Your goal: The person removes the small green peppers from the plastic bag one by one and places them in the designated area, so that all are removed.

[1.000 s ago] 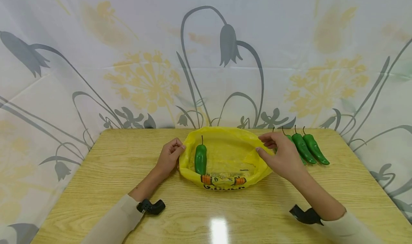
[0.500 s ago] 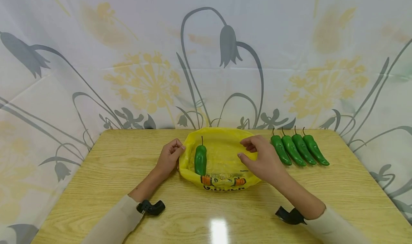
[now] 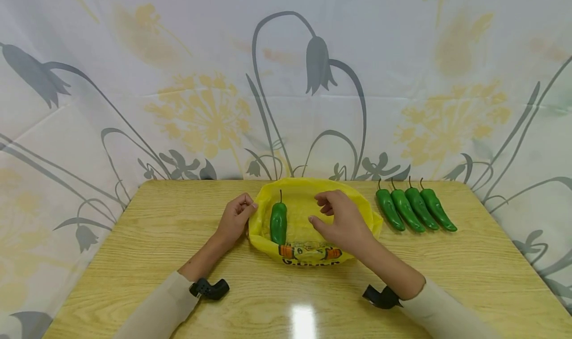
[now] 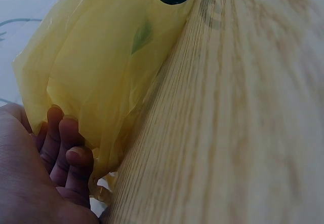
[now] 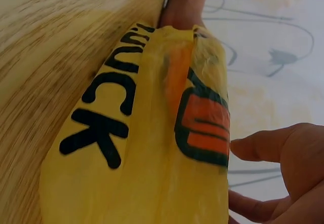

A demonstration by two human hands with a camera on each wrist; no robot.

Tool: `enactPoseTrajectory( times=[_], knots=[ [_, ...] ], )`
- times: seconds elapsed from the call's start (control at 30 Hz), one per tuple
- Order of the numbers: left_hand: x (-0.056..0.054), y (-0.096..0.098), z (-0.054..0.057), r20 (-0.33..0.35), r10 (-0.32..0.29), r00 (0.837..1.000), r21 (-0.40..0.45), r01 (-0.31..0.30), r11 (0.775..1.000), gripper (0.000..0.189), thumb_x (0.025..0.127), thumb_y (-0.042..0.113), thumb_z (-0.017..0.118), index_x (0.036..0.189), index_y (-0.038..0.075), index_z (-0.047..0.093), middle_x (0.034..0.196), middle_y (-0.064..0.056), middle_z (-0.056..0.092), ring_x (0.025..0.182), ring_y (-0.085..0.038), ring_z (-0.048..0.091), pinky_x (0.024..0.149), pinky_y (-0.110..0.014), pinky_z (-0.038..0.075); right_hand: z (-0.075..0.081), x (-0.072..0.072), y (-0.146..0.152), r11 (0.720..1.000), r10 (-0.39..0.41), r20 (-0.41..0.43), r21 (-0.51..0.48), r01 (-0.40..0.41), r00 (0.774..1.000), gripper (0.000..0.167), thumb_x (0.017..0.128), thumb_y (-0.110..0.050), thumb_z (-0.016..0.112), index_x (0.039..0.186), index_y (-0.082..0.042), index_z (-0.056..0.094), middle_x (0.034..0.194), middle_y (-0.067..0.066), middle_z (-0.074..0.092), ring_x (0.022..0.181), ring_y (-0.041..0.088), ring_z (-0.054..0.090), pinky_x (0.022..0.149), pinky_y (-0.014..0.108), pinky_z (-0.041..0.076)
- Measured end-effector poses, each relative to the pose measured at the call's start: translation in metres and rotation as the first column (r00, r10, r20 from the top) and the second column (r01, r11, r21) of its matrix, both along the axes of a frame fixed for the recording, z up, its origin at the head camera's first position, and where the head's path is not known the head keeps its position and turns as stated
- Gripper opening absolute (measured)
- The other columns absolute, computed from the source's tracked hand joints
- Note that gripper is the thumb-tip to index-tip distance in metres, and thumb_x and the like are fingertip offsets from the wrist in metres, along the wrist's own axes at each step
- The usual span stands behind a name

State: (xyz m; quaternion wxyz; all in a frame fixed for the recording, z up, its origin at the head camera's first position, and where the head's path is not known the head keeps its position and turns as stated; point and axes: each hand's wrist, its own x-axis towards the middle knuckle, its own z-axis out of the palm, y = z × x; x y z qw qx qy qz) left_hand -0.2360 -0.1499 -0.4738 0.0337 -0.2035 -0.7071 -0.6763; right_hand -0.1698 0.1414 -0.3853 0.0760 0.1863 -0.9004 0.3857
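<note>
A yellow plastic bag [image 3: 308, 182] stands on the table with its mouth spread wide, printed figures and dark letters on its near side. Inside it at the left, a green chili pepper [image 3: 279, 225] shows with its stem upward. My left hand [image 3: 234, 217] pinches the bag's left rim between thumb and fingers; in the left wrist view the fingers curl at the bag's edge [image 4: 96, 72]. Over the right half of the bag's mouth is my right hand [image 3: 344, 224], thumb and fingers apart, holding nothing. The right wrist view has that hand [image 5: 298, 168] beyond the bag's lettered side [image 5: 152, 173].
Several more green chili peppers [image 3: 407, 211] lie in a slanted row at the table's back right, stems toward the wall. A patterned cloth [image 3: 286, 81] hangs behind the wooden table [image 3: 259, 304]. Each wrist carries a black camera mount [image 3: 209, 289].
My right hand has moved left from the bag's right rim to over its mouth, uncovering the row of peppers. The left hand stays at the left rim.
</note>
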Motion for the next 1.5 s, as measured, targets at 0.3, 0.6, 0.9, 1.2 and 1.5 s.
enactPoseTrajectory(
  times=[0.3, 0.6, 0.9, 1.2, 1.5],
  knots=[
    [0.001, -0.001, 0.001, 0.015, 0.017, 1.0, -0.016, -0.017, 1.0, 0.019, 0.107, 0.004, 0.054, 0.092, -0.007, 0.054, 0.056, -0.023, 0.042, 0.04, -0.012, 0.043, 0.04, -0.022, 0.041, 0.0, -0.006, -0.022, 0.999, 0.004, 0.088, 0.048, -0.008, 0.996, 0.051, 0.095, -0.017, 0.08, 0.137, 0.004, 0.062, 0.126, 0.019, 0.063, 0.107, 0.036, 0.067, 0.092, 0.045, 0.06],
    [0.0, -0.001, 0.004, 0.019, 0.007, 1.0, -0.021, -0.007, 1.0, 0.019, 0.108, 0.004, 0.054, 0.093, -0.007, 0.054, 0.056, -0.017, 0.044, 0.041, -0.013, 0.044, 0.04, -0.023, 0.042, -0.002, -0.013, -0.041, 0.998, 0.008, 0.157, 0.067, -0.019, 0.988, 0.053, 0.095, -0.019, 0.08, 0.139, 0.004, 0.062, 0.129, 0.021, 0.063, 0.106, 0.035, 0.068, 0.09, 0.044, 0.06],
    [0.0, -0.001, 0.005, 0.008, -0.002, 1.0, -0.021, 0.002, 1.0, 0.02, 0.108, 0.005, 0.053, 0.093, -0.008, 0.053, 0.056, -0.024, 0.041, 0.04, -0.014, 0.044, 0.04, -0.024, 0.042, -0.002, -0.019, -0.06, 0.991, 0.007, 0.238, 0.125, -0.038, 0.971, 0.062, 0.097, -0.026, 0.079, 0.145, 0.006, 0.056, 0.141, 0.024, 0.058, 0.113, 0.036, 0.067, 0.091, 0.046, 0.061],
    [-0.001, 0.001, 0.004, 0.009, 0.006, 1.0, -0.029, -0.006, 1.0, 0.02, 0.108, 0.004, 0.053, 0.09, -0.004, 0.053, 0.054, -0.017, 0.043, 0.04, -0.011, 0.043, 0.04, -0.023, 0.042, -0.002, -0.021, -0.075, 0.98, 0.014, 0.247, 0.19, -0.062, 0.969, 0.07, 0.098, -0.03, 0.078, 0.147, 0.011, 0.05, 0.144, 0.032, 0.053, 0.121, 0.04, 0.062, 0.096, 0.051, 0.059],
    [0.001, -0.001, 0.002, 0.017, -0.009, 1.0, -0.023, 0.009, 1.0, 0.02, 0.109, 0.005, 0.052, 0.091, -0.006, 0.053, 0.058, -0.029, 0.041, 0.04, -0.018, 0.043, 0.04, -0.024, 0.042, -0.012, -0.028, -0.083, 0.95, 0.03, 0.25, 0.295, -0.106, 0.968, 0.073, 0.101, -0.034, 0.073, 0.147, 0.016, 0.045, 0.134, 0.036, 0.053, 0.096, 0.034, 0.064, 0.078, 0.043, 0.061]
  ],
)
